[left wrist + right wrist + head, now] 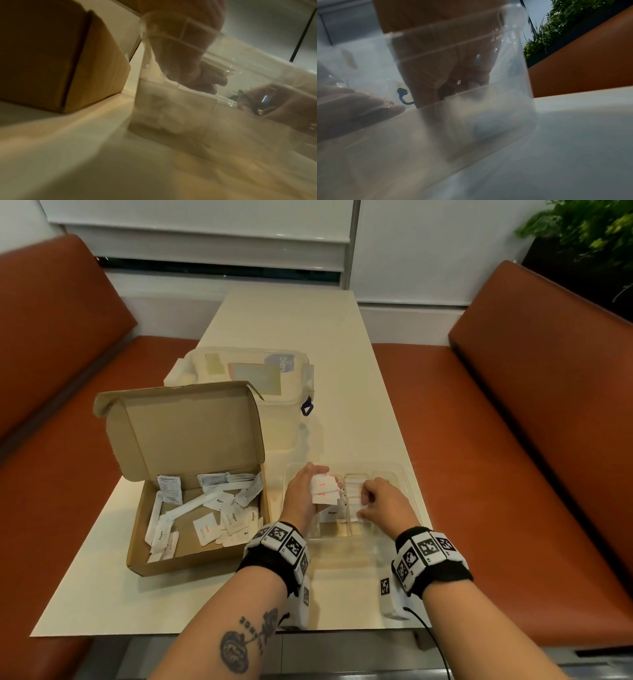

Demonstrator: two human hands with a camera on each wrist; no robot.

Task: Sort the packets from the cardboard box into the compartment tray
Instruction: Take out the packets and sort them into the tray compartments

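Midway, the left hand is cradling a stack of salt packets over the compartment tray at lower centre; the right hand, fingers curled, is tucking packets in. Next: feed another from the stack; the cardboard box at lower left is holding many more.

Paper, cardboard and clear plastic on a smooth desk

The cardboard box is matt brown corrugated board; its packets are white paper. The compartment tray and lidded tub are glossy clear plastic, the desk smooth cream, the benches smooth brown upholstery.
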